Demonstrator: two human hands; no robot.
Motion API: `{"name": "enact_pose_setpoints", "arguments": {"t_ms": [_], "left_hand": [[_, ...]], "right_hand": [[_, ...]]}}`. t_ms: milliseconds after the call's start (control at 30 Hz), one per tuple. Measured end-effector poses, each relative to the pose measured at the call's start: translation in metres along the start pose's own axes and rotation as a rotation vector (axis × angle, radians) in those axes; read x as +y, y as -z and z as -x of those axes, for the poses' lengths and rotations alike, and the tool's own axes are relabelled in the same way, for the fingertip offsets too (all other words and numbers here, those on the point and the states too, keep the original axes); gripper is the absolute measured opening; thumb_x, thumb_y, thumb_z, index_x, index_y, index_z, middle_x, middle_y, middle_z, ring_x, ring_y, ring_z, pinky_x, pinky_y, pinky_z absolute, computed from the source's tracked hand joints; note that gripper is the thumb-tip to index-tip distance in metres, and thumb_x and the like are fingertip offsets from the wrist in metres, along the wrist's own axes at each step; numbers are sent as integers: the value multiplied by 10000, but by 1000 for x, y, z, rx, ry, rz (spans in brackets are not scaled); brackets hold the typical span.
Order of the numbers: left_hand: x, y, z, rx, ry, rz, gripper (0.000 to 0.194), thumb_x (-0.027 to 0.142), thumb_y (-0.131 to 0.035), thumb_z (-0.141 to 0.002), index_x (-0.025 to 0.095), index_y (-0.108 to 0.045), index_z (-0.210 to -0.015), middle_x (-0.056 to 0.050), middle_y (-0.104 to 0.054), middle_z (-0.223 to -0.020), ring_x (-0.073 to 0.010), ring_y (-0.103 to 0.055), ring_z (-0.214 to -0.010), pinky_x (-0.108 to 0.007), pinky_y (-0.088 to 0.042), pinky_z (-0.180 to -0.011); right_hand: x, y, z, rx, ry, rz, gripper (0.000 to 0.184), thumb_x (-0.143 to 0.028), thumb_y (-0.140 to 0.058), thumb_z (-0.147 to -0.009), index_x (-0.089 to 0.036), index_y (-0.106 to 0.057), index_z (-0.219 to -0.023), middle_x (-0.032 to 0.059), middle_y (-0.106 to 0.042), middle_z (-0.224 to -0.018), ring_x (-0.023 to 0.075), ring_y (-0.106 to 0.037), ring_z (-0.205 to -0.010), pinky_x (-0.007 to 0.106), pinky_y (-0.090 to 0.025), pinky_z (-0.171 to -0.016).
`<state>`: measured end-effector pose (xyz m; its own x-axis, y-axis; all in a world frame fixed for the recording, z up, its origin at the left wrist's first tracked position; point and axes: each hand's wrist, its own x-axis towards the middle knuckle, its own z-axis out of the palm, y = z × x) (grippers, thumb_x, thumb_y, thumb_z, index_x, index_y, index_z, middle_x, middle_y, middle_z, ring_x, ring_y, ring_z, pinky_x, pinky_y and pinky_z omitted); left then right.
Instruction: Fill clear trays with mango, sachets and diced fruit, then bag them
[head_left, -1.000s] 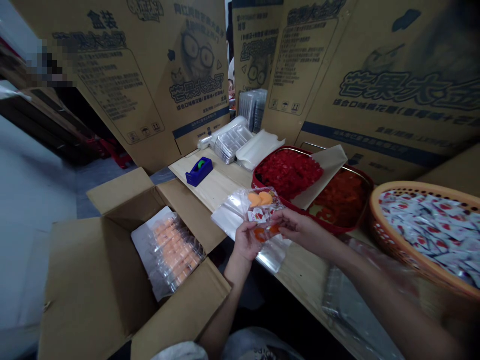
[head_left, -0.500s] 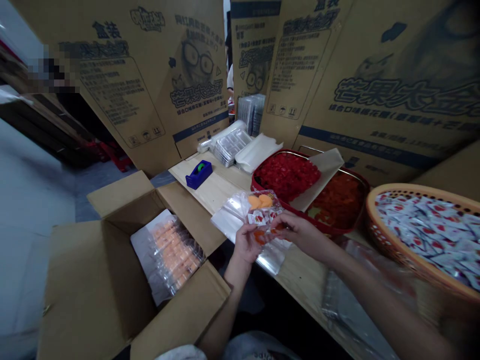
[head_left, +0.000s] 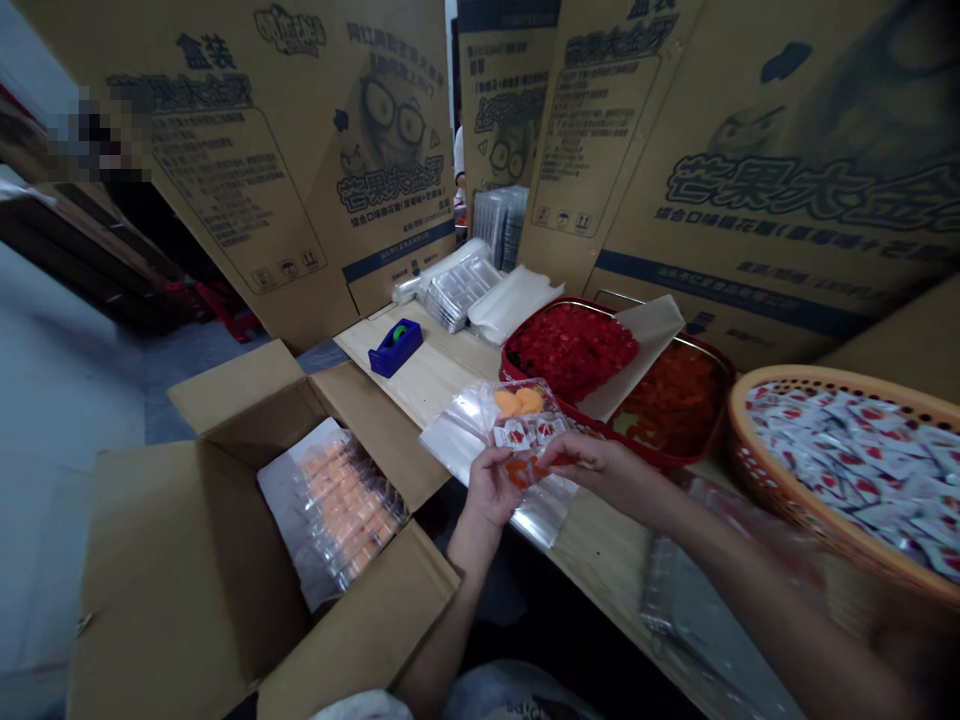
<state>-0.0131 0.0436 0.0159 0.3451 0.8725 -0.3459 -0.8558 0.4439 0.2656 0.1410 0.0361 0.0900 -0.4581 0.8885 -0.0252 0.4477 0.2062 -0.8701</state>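
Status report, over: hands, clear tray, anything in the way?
Left hand gripping clear tray; right hand at its right side. Tray holds orange pieces, white sachets. Nothing visibly blocking; red tub close beyond.

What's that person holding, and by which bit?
The left hand holds a clear tray by its near left edge. Whether the right hand grips it is unclear.

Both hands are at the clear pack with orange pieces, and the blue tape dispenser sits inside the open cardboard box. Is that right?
Not quite: the blue tape dispenser stands on the wooden table, outside the open cardboard box, as the head view shows. The left hand and right hand are at the clear pack.
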Motion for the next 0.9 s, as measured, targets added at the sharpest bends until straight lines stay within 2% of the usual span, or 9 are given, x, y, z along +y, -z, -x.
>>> {"name": "enact_pose_setpoints", "arguments": {"t_ms": [100,200,267,333,400,500,633,800,900], "left_hand": [[1,1,2,-33,-9,3,452,108,-518,-615,141,-603,-1058,-79,-692,-864,-220,-642,-784,-381,-492,-758],[3,4,2,-62,-40,8,507,90,-514,-625,193,-576,-1118,-64,-686,-950,-235,-638,-851,-466,-467,-840],[4,7,1,-71,-48,7,524,85,-513,-636,217,-560,-1140,-59,-678,-987,-231,-638,-864,-481,-466,-847],[5,11,-1,-78,-55,4,528,88,-517,-643,227,-550,-1151,-63,-671,-1014,-231,-638,-867,-484,-474,-839],[6,13,-3,-90,-61,2,529,91,-524,-647,236,-543,-1155,-65,-663,-1038,-230,-638,-867,-493,-477,-836],[6,15,-4,-104,-80,-3,527,94,-533,-646,244,-544,-1152,-64,-652,-1067,-231,-635,-871,-515,-474,-842],[6,14,-2,-105,-86,-20,524,103,-536,-644,235,-548,-1151,-71,-643,-1092,-239,-630,-893,-522,-468,-853],[6,13,0,-70,-99,-57,541,112,-534,-644,248,-540,-1168,-63,-641,-1103,-233,-630,-889,-515,-457,-864],[7,11,0,-59,-95,-79,533,124,-536,-647,240,-543,-1168,-63,-658,-1049,-240,-628,-910,-504,-447,-874]], "right_hand": [[8,18,2,168,-64,141,186,-336,-474,-803,-202,-593,-853,35,-643,-846,182,-583,-801,296,-442,-713],[25,49,3,419,-332,586,174,-221,-458,-795,-197,-617,-860,78,-636,-909,231,-577,-862,341,-426,-715],[37,67,-1,484,-484,874,213,-167,-491,-759,-188,-640,-911,122,-612,-988,291,-548,-954,379,-414,-725],[48,77,-12,470,-479,991,255,-156,-518,-753,-189,-642,-973,134,-588,-1048,300,-523,-1008,373,-412,-740],[56,79,-31,394,-403,967,236,-171,-500,-796,-194,-638,-986,109,-591,-1050,243,-535,-997,324,-410,-762],[65,70,-68,262,-385,904,217,-171,-474,-844,-176,-637,-988,87,-612,-1030,179,-562,-958,264,-396,-775],[72,56,-102,211,-411,908,261,-112,-517,-812,-159,-626,-1044,111,-607,-1063,187,-583,-933,263,-390,-717],[68,55,-107,231,-422,918,130,-165,-559,-810,-134,-659,-886,127,-614,-1014,229,-570,-965,312,-383,-756],[56,53,-87,341,-423,919,206,-196,-460,-871,-138,-653,-913,134,-606,-1040,242,-549,-1010,354,-376,-815]]}}
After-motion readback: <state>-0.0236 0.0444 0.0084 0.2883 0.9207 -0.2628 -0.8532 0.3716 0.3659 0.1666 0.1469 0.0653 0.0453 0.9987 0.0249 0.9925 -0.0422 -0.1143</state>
